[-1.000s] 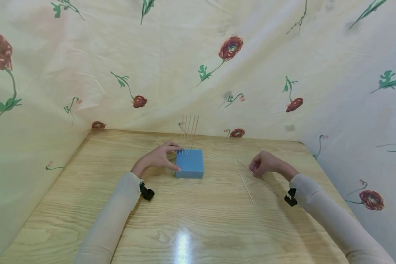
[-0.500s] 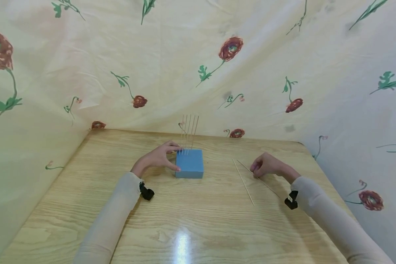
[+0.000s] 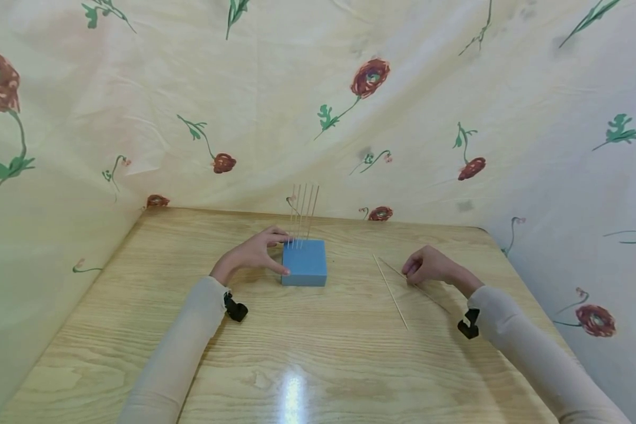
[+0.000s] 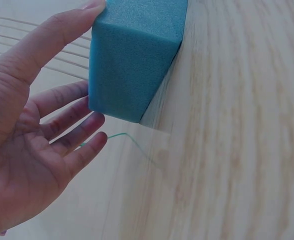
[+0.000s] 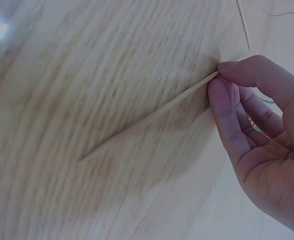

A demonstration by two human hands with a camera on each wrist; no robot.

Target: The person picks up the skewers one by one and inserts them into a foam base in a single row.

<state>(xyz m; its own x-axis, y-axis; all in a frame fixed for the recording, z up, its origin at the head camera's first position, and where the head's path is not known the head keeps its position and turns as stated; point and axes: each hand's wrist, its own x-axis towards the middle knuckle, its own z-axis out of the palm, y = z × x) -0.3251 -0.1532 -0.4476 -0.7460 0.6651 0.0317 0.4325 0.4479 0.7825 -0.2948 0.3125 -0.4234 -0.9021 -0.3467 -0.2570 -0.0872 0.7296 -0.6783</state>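
Note:
A blue foam block sits on the wooden table, with several thin wooden sticks standing upright in its back left part. My left hand holds the block from its left side, thumb at the front edge and fingers toward the back. In the left wrist view, the thumb lies against the foam block and the other fingers are spread beside it. To the right, my right hand pinches a thin wooden skewer between thumb and forefinger. Its pointed end slants low across the tabletop.
Another loose skewer lies on the table between the block and my right hand. Flower-printed cloth hangs behind and along both sides of the table. Black wrist cameras are strapped to both sleeves.
My right hand has shifted very slightly right and down, with the pinched skewer moving a little. The left hand, the block and the other loose skewer look unchanged.

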